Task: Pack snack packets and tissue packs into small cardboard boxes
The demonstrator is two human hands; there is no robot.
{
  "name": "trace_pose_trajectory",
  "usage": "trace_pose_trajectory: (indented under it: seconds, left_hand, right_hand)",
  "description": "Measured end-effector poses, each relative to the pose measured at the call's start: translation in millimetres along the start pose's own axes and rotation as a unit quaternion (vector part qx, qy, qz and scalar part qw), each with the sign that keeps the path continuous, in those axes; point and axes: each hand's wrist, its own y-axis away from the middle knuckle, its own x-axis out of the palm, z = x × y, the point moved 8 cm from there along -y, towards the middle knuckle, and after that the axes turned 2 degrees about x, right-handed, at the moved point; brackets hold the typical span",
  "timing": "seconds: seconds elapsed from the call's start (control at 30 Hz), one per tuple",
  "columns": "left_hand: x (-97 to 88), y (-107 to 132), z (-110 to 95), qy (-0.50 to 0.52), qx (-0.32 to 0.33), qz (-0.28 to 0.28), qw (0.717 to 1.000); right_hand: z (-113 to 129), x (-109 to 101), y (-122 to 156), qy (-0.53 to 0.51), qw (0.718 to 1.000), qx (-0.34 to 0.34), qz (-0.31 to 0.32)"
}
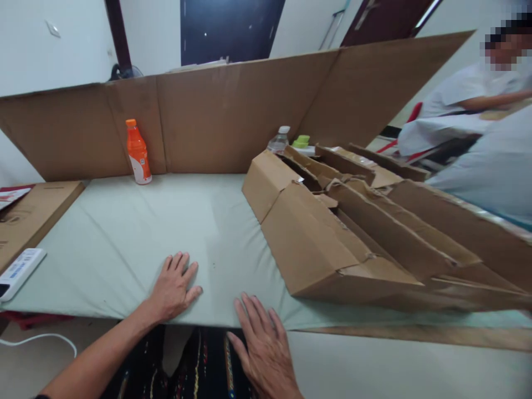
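Note:
My left hand [175, 287] lies flat on the pale green table cover [124, 233], its fingers spread and holding nothing. At the table's front edge is my right hand [262, 338], palm down with the fingers extended and nothing in them; the thumb hangs off the edge over my dark patterned trousers. A cardboard box [307, 227] with upright dividers and several compartments sits to the right of both hands, apart from them. Its inside is partly hidden by its walls. Toward the back left stands an orange bottle [139, 155] with an orange cap.
A tall cardboard panel [233, 116] lines the back of the table. A clear bottle [279, 139] and a green-topped item [301, 141] show behind the box. At left are a flat carton [45, 205] and a white power strip [22, 271]. A person [469, 94] sits at right.

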Motion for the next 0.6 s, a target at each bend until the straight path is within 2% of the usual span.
trace_pose_trajectory:
  seconds: [0.13,0.23,0.37,0.43,0.5,0.6]
  left_hand:
    - [0.5,34,-18,-0.003,0.037,-0.032,0.999]
    - [2.1,58,-23,-0.002,0.068,-0.075,0.995]
    - [1.0,70,-19,0.007,0.11,-0.166,0.98]
    - [3.4,68,-14,0.037,0.106,-0.183,0.977]
    - [7.4,63,-8,0.068,0.086,-0.192,0.975]
    - [14.3,56,0,0.092,0.064,-0.215,0.97]
  right_hand:
    - [2,-10,-4,-0.033,0.999,-0.013,-0.023]
    - [-12,-45,-24,-0.091,0.995,-0.006,-0.043]
    - [-71,-122,-62,-0.059,0.979,0.107,-0.161]
    - [-106,-144,-81,-0.011,0.967,0.163,-0.196]
    - [-139,-141,-102,0.02,0.96,0.217,-0.176]
    - [-177,-105,-128,0.0,0.961,0.267,-0.074]
